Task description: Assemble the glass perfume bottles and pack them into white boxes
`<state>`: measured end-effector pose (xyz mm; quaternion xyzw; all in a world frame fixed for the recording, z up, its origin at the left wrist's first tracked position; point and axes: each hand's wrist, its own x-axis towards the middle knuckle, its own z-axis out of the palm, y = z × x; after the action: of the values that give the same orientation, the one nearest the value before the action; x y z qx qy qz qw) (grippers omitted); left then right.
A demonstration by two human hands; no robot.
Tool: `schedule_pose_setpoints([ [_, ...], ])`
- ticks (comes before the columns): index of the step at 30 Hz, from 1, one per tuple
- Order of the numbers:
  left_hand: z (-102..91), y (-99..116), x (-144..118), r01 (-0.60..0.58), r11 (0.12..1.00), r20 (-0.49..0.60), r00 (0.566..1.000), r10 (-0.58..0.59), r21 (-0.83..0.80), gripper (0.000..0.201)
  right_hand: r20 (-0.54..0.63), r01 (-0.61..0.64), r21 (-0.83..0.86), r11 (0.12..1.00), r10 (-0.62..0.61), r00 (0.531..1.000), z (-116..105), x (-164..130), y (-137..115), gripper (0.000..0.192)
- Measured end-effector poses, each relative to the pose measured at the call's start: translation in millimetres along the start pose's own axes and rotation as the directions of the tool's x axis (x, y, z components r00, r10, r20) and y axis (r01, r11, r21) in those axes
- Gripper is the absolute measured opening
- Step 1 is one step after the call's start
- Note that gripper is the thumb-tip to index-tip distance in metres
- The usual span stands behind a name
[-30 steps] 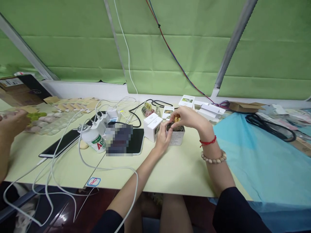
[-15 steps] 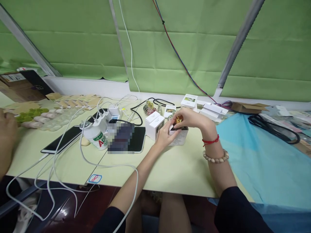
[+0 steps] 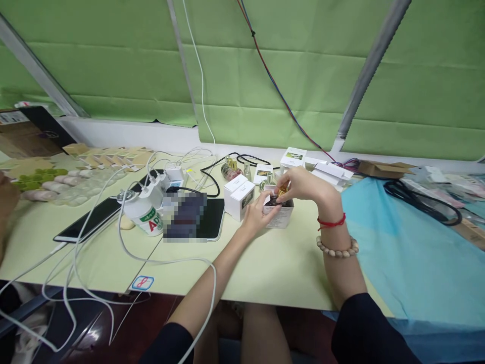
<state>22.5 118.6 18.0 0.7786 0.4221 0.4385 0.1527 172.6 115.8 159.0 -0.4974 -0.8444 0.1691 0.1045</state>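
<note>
An open small white box (image 3: pixel 279 219) with a dark inside stands on the table before me. My left hand (image 3: pixel 258 211) is closed on its left side and rim, thumb along the front. From above, my right hand (image 3: pixel 306 184) pinches a small gold-topped bottle (image 3: pixel 282 191) at the box's mouth; the bottle's lower part is hidden by fingers and box. Just left stand closed white boxes (image 3: pixel 239 199). Behind them are small bottles with gold caps (image 3: pixel 232 164), a clear bottle (image 3: pixel 247 171) and a flat white box with a picture (image 3: pixel 262 173).
A phone (image 3: pixel 212 220), a white can (image 3: pixel 147 215), chargers (image 3: pixel 154 191) and loose white cables lie to the left, near bottle trays (image 3: pixel 81 186). White cartons (image 3: pixel 329 174) and blue cloth (image 3: pixel 401 242) are on the right. Another person's hand (image 3: pixel 6 207) shows at the far left.
My right hand has lowered the gold-topped bottle slightly into the box's mouth. My left hand stays on the box. At far left the other person's hand has shifted outward, as has the whole view slightly.
</note>
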Motion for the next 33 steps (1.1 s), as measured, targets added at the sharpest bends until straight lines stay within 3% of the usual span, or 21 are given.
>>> schedule_pose_setpoints([
  [6, 3.7, -6.0, -1.1, 0.036, 0.999, 0.007, 0.999, -0.036, 0.039, 0.044, 0.054, -0.064, -0.031, 0.997, 0.066, 0.996, 3.8, -0.7, -7.8, 0.018],
  [14, 2.5, -3.5, -1.2, 0.078, 0.995, -0.009, 0.997, -0.078, 0.063, 0.047, 0.105, -0.242, -0.129, 0.962, 0.256, 0.961, 4.9, 3.0, -11.9, 0.017],
  [22, 4.7, -7.2, -3.1, -0.041, 0.996, -0.034, 0.998, 0.043, 0.082, 0.046, 0.241, -0.074, -0.176, 0.982, 0.115, 0.964, -5.1, -13.1, -14.2, 0.019],
  [25, 5.6, -8.2, -3.6, -0.069, 0.994, -0.031, 0.997, 0.072, 0.089, 0.047, 0.233, -0.109, -0.216, 0.970, 0.160, 0.959, -4.2, -18.2, -20.9, 0.021],
  [33, 4.0, -4.3, -3.1, -0.015, 1.000, -0.004, 1.000, 0.015, 0.009, 0.040, 0.145, -0.211, -0.391, 0.896, 0.286, 0.947, -1.4, -20.8, -39.9, 0.015],
])
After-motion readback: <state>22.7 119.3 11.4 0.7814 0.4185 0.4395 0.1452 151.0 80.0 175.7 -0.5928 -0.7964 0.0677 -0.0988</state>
